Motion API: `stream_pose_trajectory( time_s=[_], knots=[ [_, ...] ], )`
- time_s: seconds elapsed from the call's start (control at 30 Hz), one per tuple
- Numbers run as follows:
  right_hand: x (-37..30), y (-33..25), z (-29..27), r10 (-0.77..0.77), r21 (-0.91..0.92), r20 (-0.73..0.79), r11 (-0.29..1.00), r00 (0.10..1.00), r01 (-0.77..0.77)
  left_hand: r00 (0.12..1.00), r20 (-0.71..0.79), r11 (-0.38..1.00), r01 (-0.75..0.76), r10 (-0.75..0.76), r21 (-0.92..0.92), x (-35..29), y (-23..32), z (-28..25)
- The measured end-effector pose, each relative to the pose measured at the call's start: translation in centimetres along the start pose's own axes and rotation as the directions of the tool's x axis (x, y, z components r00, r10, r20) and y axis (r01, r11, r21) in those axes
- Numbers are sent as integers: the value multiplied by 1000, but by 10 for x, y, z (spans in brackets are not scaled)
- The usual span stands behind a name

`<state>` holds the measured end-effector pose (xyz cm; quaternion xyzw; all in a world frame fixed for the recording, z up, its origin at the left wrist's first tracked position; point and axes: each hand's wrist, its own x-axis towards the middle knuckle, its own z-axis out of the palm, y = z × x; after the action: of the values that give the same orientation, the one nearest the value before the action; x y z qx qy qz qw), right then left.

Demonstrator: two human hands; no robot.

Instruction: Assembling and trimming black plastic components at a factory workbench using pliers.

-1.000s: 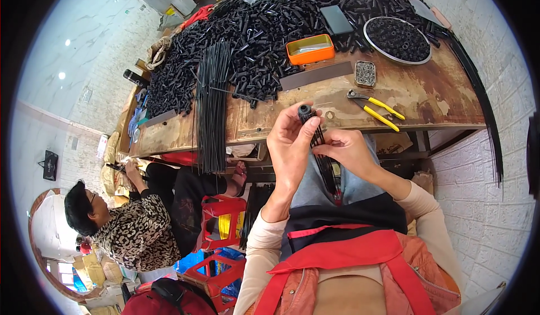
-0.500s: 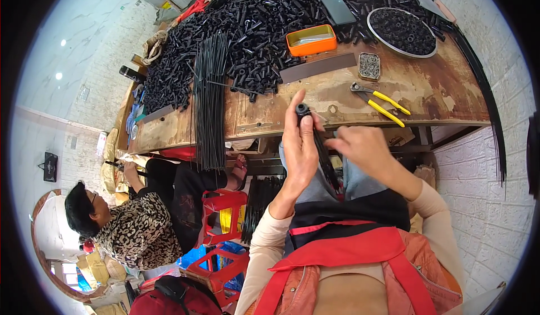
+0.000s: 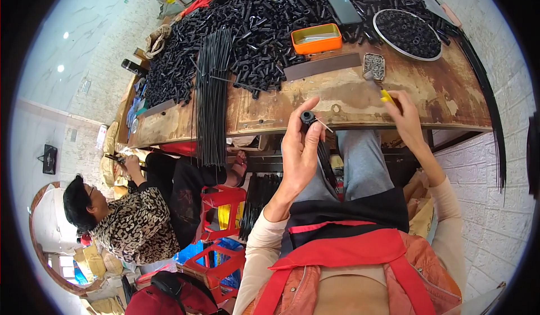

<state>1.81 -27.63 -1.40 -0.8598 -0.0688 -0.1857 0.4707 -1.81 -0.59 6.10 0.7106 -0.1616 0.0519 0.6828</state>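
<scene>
My left hand [image 3: 298, 153] is closed around a bundle of black umbrella ribs [image 3: 324, 163] with a round black hub [image 3: 307, 116] at its upper end. From beside the hub, a thin pale wire [image 3: 324, 124] sticks out to the right. Over the table's front edge, my right hand [image 3: 406, 115] grips yellow-handled pliers [image 3: 385, 96], blurred by motion. The jaws point away from me, close to a small tray of metal bits [image 3: 373, 66]. The lower ends of the ribs hang down between my knees.
On the wooden table [image 3: 410, 98] lie a heap of black tubular parts [image 3: 264, 17], a bundle of thin black rods [image 3: 214, 101], an orange box [image 3: 316, 38], a phone [image 3: 344, 10] and a round sieve [image 3: 407, 34] of black pieces. Another person [image 3: 135, 219] sits at the left beside red stools [image 3: 216, 259].
My right hand has left the hub and moved right to the pliers, now lifted by their handles. The wire now juts out visibly. My left hand keeps its hold.
</scene>
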Motion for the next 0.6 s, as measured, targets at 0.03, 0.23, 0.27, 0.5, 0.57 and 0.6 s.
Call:
stream_pose_trajectory(
  time_s=[0.03,0.23,0.27,0.5,0.57,0.6],
  knots=[
    [-6,-12,-4,266,370,85,886,960,-279,1000,1,1000,2,-2,1,0,0,-1],
    [-18,-99,-24,430,80,688,756,584,-650,951,306,970,112,-42,-217,-7,-5,-11],
    [-25,-101,-24,201,6,548,970,812,-244,955,289,958,147,-72,-247,-10,-2,-7],
    [-31,-125,-13,-379,-417,265,784,887,460,972,233,976,88,-40,-200,-20,5,3],
    [-28,-127,-10,-449,-480,232,718,863,504,971,234,974,102,-53,-204,-23,6,1],
    [-27,-128,-10,-470,-500,242,690,849,524,971,229,972,113,-64,-205,-25,6,0]
  ],
)
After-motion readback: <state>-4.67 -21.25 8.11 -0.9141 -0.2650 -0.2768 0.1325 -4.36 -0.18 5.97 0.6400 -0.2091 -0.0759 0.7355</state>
